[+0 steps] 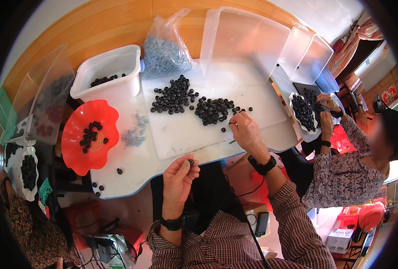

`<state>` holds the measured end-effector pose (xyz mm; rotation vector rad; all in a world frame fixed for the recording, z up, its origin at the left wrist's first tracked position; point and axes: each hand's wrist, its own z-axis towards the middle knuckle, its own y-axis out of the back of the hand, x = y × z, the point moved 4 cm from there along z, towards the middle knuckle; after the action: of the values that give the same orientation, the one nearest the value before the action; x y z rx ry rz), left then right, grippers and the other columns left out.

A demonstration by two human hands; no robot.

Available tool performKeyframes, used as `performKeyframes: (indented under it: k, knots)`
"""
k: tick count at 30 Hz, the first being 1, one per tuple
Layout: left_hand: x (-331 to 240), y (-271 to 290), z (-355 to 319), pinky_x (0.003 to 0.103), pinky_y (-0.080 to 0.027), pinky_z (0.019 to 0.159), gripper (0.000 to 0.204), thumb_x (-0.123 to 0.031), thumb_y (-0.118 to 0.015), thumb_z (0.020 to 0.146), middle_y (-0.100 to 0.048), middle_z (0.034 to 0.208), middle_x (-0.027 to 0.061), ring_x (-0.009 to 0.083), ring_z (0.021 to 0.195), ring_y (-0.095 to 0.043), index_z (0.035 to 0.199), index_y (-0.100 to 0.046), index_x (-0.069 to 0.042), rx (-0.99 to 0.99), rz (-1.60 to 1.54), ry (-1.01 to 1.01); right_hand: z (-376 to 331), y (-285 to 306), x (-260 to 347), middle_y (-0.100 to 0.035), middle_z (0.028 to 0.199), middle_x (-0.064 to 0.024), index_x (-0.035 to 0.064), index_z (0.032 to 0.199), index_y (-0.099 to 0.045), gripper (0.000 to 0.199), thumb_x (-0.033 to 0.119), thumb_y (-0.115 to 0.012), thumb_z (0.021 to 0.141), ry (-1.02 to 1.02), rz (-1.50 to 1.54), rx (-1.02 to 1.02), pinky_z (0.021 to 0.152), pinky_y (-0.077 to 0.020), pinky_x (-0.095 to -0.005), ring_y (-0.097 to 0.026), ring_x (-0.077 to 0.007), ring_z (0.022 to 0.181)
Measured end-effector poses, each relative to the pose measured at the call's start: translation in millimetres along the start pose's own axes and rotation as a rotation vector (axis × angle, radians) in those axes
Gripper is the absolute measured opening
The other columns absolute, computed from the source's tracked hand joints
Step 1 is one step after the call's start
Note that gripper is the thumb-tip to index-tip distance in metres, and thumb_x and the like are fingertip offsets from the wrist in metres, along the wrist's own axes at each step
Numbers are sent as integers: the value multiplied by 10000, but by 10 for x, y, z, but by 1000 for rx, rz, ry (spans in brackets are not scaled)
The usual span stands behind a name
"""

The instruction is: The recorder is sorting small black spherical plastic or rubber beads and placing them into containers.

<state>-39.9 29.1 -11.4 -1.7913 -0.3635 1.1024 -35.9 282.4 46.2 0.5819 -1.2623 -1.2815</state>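
Observation:
My left hand (pixel 177 175) is raised in front of the table's near edge, pinching a small black round piece (pixel 191 162) between thumb and fingers. Over the white board (pixel 172 139), my right hand (pixel 246 131) has its fingertips pressed together beside the right-hand pile of black round pieces (pixel 212 110). What those fingertips hold, if anything, I cannot make out. A second pile of the same pieces (pixel 174 96) lies just left of it. Loose pieces lie around my right hand. The pieces look bead-like, some showing a hole.
On the left stand a red scalloped dish (pixel 73 148) and a white tub (pixel 107 94), both holding black pieces. Small blue-grey bits (pixel 135 134) lie near the dish; a clear bag (pixel 165 56) holds more. Translucent bins (pixel 244 45) stand behind. People work at both sides.

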Motion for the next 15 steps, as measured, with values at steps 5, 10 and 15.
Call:
performKeyframes:
  k: [5, 10, 15]
  knots:
    - [10, -7, 8, 259, -564, 708, 223, -80, -557, 957, -681, 978, 124, 165, 810, -671, 1133, -614, 43, -2, 14, -1, 39, 21, -6, -599, 948, -128, 49, 912, -617, 92, 86, -590, 833, -12, 74, 8, 723, -499, -440, -618, -339, 827]
    - [16, 3, -1, 261, -566, 715, 228, -86, -570, 951, -684, 969, 123, 167, 812, -672, 1132, -615, 44, -15, 20, 3, 32, 11, 62, -595, 943, -141, 35, 924, -652, 130, 66, -575, 824, 2, -66, 77, 729, -499, -446, -619, -354, 818]
    - [27, -34, -13, 261, -566, 717, 234, -87, -574, 949, -685, 972, 123, 168, 816, -674, 1137, -613, 46, -17, 23, 19, -61, 91, 97, -619, 877, -152, 15, 941, -657, 146, 38, -599, 809, 31, 78, -42, 705, -510, -408, -625, -321, 772]
